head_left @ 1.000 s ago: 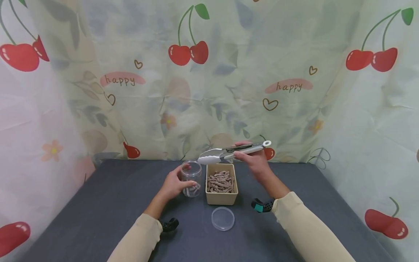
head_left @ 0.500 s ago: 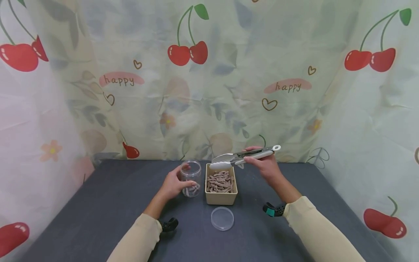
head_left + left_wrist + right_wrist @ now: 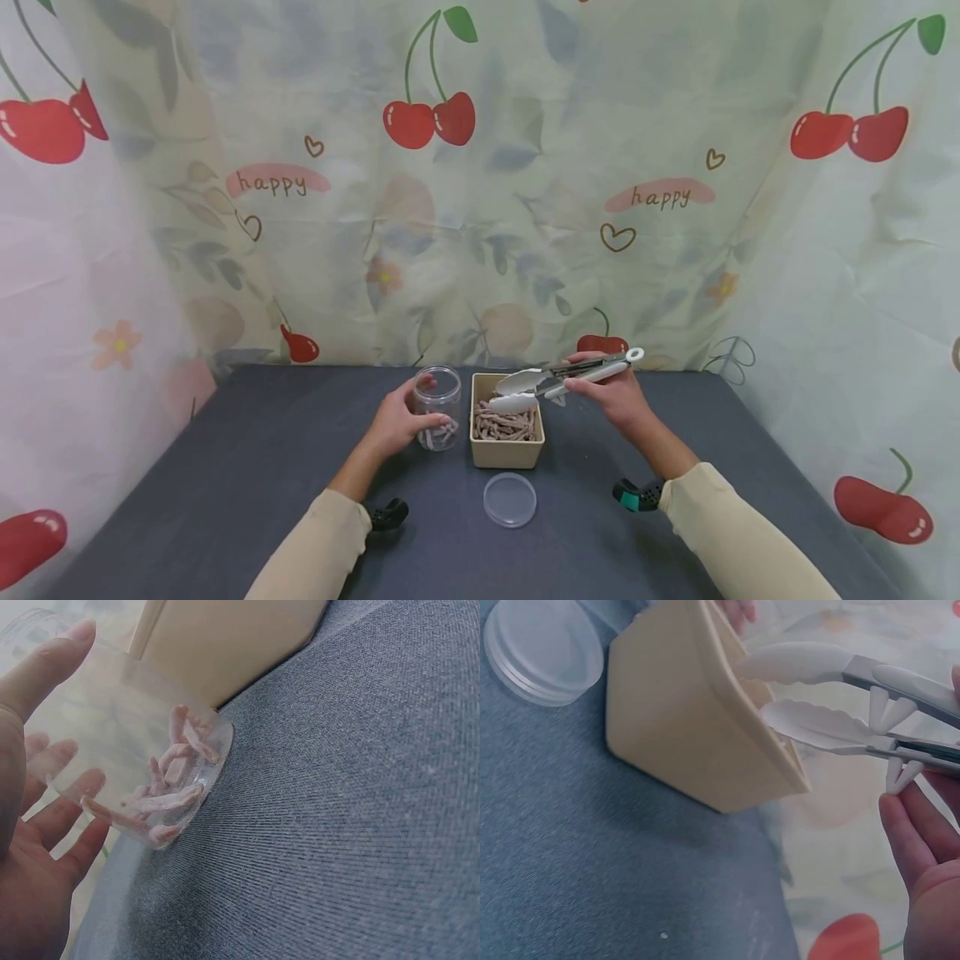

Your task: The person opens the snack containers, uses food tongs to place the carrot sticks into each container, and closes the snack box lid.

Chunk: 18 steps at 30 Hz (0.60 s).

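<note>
My left hand [image 3: 393,423] grips a clear plastic jar [image 3: 438,407] standing on the dark table; a few brown sticks [image 3: 169,791] lie at its bottom. Right of the jar stands a beige square box [image 3: 506,421] full of the same brown sticks [image 3: 504,425]. My right hand [image 3: 611,392] holds white-tipped metal tongs [image 3: 558,377] by the handle. The tong tips [image 3: 802,694] are parted and hover just over the box [image 3: 690,742], with nothing between them.
A clear round lid [image 3: 510,500] lies on the table [image 3: 225,483] in front of the box, also seen in the right wrist view as the lid [image 3: 544,649]. A cherry-print cloth [image 3: 480,167] hangs behind and to both sides.
My right hand has carried the tongs right and down, from above the jar to over the box, and the tips have parted. The left hand and jar have stayed put.
</note>
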Each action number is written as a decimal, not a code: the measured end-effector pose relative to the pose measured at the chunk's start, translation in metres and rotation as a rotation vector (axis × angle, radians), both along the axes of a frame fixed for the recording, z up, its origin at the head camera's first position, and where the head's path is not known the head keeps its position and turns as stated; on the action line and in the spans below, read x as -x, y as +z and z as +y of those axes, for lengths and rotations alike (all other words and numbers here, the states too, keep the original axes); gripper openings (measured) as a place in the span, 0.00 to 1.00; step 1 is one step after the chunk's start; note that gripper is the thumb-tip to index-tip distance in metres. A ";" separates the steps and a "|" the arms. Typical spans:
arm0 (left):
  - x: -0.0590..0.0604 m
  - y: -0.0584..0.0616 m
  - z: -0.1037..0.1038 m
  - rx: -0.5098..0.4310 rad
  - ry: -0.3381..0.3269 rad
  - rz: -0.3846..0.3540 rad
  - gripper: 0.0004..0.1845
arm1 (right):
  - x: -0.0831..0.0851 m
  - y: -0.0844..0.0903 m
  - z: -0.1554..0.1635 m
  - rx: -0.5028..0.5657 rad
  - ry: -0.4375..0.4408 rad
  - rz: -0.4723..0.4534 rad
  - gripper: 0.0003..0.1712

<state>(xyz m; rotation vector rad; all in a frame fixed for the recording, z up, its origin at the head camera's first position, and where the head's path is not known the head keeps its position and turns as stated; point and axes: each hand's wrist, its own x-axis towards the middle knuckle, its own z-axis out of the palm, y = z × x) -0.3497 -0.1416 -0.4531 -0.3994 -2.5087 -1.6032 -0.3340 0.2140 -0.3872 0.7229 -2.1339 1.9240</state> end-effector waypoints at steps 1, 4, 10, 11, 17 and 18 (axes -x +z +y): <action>0.000 0.000 0.000 0.001 0.001 -0.003 0.39 | 0.000 -0.001 0.000 -0.003 0.001 -0.005 0.24; 0.000 0.000 0.000 0.001 0.001 -0.005 0.39 | 0.000 -0.007 0.002 -0.019 0.003 -0.009 0.25; 0.001 0.000 -0.001 -0.010 -0.018 0.007 0.41 | 0.000 -0.016 0.002 -0.061 0.018 0.016 0.25; 0.001 -0.001 -0.001 -0.007 -0.018 0.010 0.41 | 0.000 -0.017 0.002 -0.067 0.023 0.021 0.25; 0.003 -0.001 -0.001 0.013 -0.012 0.006 0.41 | 0.000 -0.020 -0.003 -0.083 0.056 0.024 0.26; 0.003 0.000 -0.001 0.013 -0.012 0.003 0.42 | 0.000 -0.020 -0.004 -0.086 0.057 0.023 0.26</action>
